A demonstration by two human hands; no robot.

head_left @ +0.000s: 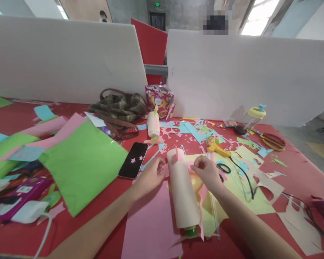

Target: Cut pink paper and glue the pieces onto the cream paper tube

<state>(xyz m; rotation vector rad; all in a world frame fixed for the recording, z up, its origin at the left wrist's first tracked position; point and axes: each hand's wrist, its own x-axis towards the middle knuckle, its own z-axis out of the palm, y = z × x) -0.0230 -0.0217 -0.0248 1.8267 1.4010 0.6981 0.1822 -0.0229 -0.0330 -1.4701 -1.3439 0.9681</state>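
A cream paper-wrapped cylinder with a green cap at its near end lies on the table, a pink strip on its far end. My left hand is on its left side, fingers curled; what they hold, if anything, cannot be made out. On the right, my right hand pinches a small pink piece of paper close to the cylinder. Pink paper lies under the left forearm and yellow paper under the cylinder's right side. A pink strip runs along that side.
A phone with pink stars and a green sheet lie left. Behind are a smaller wrapped bottle, snack bag and plaid bag. A yellow glue gun, scissors and a clear bottle are right.
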